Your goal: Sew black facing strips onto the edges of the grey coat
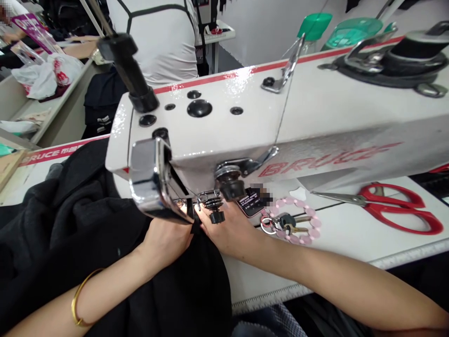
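Observation:
A white sewing machine [280,117] fills the middle of the view. Black fabric [63,234] lies piled to the left and runs under the machine head. My left hand [166,241] rests on the fabric just below the chrome face plate, a gold bangle on its wrist. Beside it, my right hand [228,231] presses the fabric near the needle area. The fingertips of both hands are hidden behind the machine head, so the needle itself is out of sight.
Red-handled scissors [389,208] lie on the white table [351,234] to the right. A key ring with pink beads [291,222] and a small card [250,200] sit behind my right hand. A person in a white shirt [164,37] stands beyond the machine.

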`<state>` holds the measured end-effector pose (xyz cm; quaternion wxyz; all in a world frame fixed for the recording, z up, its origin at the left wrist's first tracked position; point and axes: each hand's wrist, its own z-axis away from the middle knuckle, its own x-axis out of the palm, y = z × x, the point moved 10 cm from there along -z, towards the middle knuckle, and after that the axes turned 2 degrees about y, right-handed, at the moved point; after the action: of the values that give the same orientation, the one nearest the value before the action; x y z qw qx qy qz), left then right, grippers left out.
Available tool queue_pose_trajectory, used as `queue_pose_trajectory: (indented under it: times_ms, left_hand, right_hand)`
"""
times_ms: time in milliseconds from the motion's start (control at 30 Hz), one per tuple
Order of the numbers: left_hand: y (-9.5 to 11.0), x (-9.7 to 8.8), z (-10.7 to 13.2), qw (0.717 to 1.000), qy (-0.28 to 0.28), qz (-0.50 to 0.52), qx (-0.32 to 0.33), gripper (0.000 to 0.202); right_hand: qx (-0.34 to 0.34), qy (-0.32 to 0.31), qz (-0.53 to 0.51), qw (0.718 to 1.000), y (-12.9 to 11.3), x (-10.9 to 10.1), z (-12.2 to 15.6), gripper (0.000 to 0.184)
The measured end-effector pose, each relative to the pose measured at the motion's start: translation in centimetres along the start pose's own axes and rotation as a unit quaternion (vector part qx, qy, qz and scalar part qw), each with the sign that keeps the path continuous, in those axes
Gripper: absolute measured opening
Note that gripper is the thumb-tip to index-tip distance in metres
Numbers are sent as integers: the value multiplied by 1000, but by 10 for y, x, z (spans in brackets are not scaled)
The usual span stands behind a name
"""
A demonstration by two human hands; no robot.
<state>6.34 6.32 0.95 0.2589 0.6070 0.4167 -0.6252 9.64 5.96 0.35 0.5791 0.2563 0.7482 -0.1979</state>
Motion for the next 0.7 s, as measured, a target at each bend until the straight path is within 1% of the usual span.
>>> queue_pose_trajectory:
  times_ms: [167, 333, 400, 500, 600, 700]
  left_hand:
    - [-4, 7, 2, 1000, -4, 6, -21, 12]
    - [-4, 12, -1, 999, -33, 6, -31, 7]
    - [-4, 14, -1, 998, -48, 7, -39, 7]
    - [-5, 15, -2, 997, -55, 13, -44, 7]
    - [-7, 16, -1, 998, -48, 10, -44, 6]
    - [-10, 16, -1, 999, -33, 10, -40, 11]
  right_hand:
    - [3, 1, -1, 1000, 0, 3, 0, 22]
    - [11, 16, -14, 1000, 1, -1, 0, 26]
    - [12, 11, -19, 1000, 1, 0, 0, 27]
    - [4, -6, -25, 1000, 2, 3, 0, 27]
    - [-21, -38, -45, 998, 2, 0, 4, 24]
    - [-84, -78, -94, 989, -6, -11, 13, 22]
